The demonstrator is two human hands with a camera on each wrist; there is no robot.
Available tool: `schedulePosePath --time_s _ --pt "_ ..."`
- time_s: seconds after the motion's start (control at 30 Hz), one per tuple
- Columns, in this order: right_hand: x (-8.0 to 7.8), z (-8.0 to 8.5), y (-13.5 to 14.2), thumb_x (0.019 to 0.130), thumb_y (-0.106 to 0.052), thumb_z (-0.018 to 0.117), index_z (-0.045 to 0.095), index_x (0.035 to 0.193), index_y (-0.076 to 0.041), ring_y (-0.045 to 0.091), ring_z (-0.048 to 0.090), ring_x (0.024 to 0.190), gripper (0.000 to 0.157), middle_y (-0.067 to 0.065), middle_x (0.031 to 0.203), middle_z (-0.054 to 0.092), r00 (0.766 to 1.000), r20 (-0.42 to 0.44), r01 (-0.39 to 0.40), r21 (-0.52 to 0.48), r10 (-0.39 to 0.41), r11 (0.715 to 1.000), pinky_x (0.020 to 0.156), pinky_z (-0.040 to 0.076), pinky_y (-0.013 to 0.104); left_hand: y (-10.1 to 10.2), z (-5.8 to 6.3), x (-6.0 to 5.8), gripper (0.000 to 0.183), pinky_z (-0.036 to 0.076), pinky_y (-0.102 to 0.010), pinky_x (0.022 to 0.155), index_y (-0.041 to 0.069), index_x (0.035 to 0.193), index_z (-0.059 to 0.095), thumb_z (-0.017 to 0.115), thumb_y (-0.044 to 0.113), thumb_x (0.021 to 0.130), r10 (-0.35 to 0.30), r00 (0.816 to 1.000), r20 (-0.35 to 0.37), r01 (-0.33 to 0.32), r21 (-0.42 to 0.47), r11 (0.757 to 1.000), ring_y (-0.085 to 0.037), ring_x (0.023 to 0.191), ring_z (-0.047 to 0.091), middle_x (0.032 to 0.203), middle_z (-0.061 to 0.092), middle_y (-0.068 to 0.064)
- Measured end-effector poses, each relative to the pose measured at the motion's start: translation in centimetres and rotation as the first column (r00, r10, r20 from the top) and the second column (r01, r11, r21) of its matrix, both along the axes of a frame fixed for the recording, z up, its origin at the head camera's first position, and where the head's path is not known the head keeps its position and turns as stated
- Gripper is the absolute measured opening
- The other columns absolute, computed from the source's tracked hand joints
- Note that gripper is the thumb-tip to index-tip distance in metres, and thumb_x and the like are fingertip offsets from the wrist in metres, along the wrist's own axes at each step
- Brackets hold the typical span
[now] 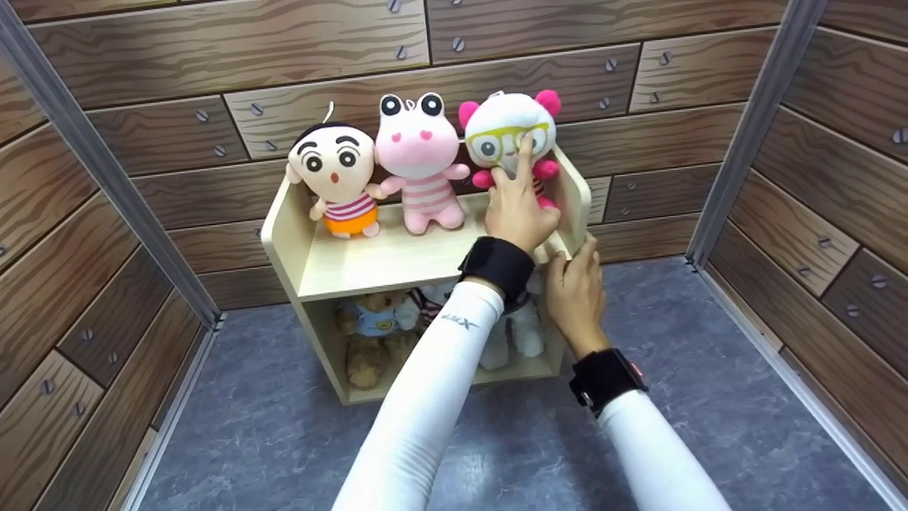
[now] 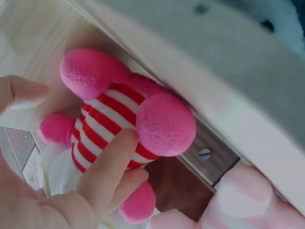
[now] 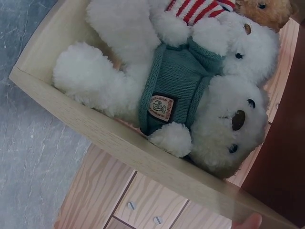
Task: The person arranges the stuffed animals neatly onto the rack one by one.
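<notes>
A plush panda point(image 1: 507, 113) with yellow glasses, pink ears and a striped body sits at the right end of the shelf's top. My left hand point(image 1: 521, 213) reaches over it, index finger extended onto its face. In the left wrist view the fingers point(image 2: 107, 164) lie straight along the red-striped body, with the thumb held apart. Lower right, my right hand point(image 1: 578, 291) grips the front edge of the small wooden shelf's point(image 1: 376, 266) right side panel. A fingertip point(image 3: 250, 222) shows at that panel in the right wrist view.
Left of the panda sit a pink frog plush point(image 1: 418, 149) and a boy doll point(image 1: 337, 170) in orange shorts. The lower compartment holds a brown bear point(image 1: 365, 355) and white bears, one in a green sweater point(image 3: 174, 78). Wood-patterned walls point(image 1: 312, 57) enclose the grey floor point(image 1: 660, 312).
</notes>
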State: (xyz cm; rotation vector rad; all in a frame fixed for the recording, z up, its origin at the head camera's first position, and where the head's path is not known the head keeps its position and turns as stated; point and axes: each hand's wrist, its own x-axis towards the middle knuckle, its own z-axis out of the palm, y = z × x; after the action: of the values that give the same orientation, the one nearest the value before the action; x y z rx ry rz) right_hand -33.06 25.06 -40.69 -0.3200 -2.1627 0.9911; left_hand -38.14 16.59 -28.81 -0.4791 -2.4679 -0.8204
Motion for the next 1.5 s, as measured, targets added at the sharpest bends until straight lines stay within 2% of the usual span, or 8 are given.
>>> schedulePosePath --time_s 0.33,0.6,0.7,0.8,0.97,1.13,1.27,1.5 --pt "0.1 0.0 -0.2 0.101 -0.031 0.040 0.034 0.145 -0.007 0.047 0.055 0.112 0.050 0.025 0.124 0.055 1.000 -0.011 -0.011 -0.011 0.011 1.000 0.080 0.045 0.064 0.1 0.4 -0.7 0.110 0.057 -0.043 0.074 0.035 0.161 0.011 0.079 0.026 0.075 0.081 0.993 0.084 -0.074 -0.079 0.994 -0.036 0.102 0.061 0.141 0.040 -0.028" --pt "0.0 -0.1 -0.1 0.101 -0.029 0.042 0.035 0.144 -0.006 0.046 0.055 0.111 0.050 0.025 0.122 0.056 0.999 -0.029 -0.017 -0.009 0.017 1.000 0.079 0.045 0.064 0.4 0.7 -0.4 0.110 0.055 -0.045 0.081 0.033 0.162 0.009 0.079 0.029 0.076 0.073 0.990 0.117 -0.057 -0.134 0.989 -0.042 0.109 0.057 0.149 0.029 -0.036" --pt "0.1 -0.1 -0.1 0.101 -0.030 0.041 0.034 0.145 -0.007 0.047 0.055 0.112 0.050 0.025 0.123 0.055 1.000 -0.021 -0.020 0.004 0.020 1.000 0.079 0.045 0.065 0.8 0.9 0.6 0.102 0.051 -0.050 0.092 0.029 0.162 0.015 0.076 0.028 0.080 0.076 0.990 0.118 -0.052 -0.189 0.981 -0.052 0.116 0.053 0.149 0.021 -0.045" --pt "0.3 0.0 0.1 0.102 -0.031 0.040 0.033 0.146 -0.009 0.047 0.054 0.113 0.050 0.025 0.124 0.055 1.000 -0.018 -0.017 0.010 0.017 1.000 0.080 0.044 0.066 1.5 1.3 1.8 0.081 0.051 -0.051 0.092 0.022 0.156 0.034 0.071 0.029 0.085 0.118 0.983 0.140 -0.076 -0.270 0.960 -0.057 0.116 0.053 0.147 0.023 -0.048" --pt "0.3 0.1 0.0 0.102 -0.034 0.038 0.033 0.148 -0.011 0.047 0.054 0.114 0.051 0.023 0.125 0.055 1.000 -0.003 -0.009 0.004 0.009 1.000 0.079 0.044 0.066 1.9 1.2 2.1 0.050 0.053 -0.038 0.077 0.016 0.136 0.057 0.066 0.032 0.089 0.199 0.968 0.150 -0.136 -0.353 0.926 -0.041 0.105 0.061 0.140 0.042 -0.036" --pt "0.1 0.0 -0.4 0.102 -0.032 0.040 0.033 0.146 -0.009 0.048 0.055 0.112 0.050 0.025 0.124 0.056 1.000 -0.010 -0.011 -0.007 0.011 1.000 0.078 0.044 0.065 1.4 0.6 1.2 0.051 0.051 -0.039 0.081 0.018 0.139 0.056 0.065 0.033 0.091 0.240 0.960 0.146 -0.167 -0.389 0.906 -0.039 0.107 0.060 0.139 0.044 -0.029" --pt "0.1 -0.1 -0.3 0.102 -0.030 0.041 0.034 0.146 -0.008 0.048 0.056 0.110 0.050 0.026 0.122 0.056 1.000 -0.016 -0.002 -0.004 0.001 1.000 0.077 0.045 0.065 1.3 0.4 0.8 0.053 0.049 -0.040 0.086 0.017 0.139 0.055 0.064 0.035 0.091 0.241 0.960 0.143 -0.157 -0.437 0.885 -0.038 0.111 0.058 0.141 0.044 -0.028" --pt "0.2 0.0 0.1 0.101 -0.030 0.041 0.034 0.146 -0.006 0.048 0.057 0.110 0.052 0.027 0.123 0.056 1.000 -0.028 -0.003 0.013 0.004 1.000 0.078 0.045 0.065 1.1 0.6 0.8 0.056 0.050 -0.041 0.087 0.017 0.140 0.053 0.067 0.034 0.088 0.204 0.964 0.168 -0.124 -0.392 0.911 -0.039 0.117 0.054 0.147 0.037 -0.031"
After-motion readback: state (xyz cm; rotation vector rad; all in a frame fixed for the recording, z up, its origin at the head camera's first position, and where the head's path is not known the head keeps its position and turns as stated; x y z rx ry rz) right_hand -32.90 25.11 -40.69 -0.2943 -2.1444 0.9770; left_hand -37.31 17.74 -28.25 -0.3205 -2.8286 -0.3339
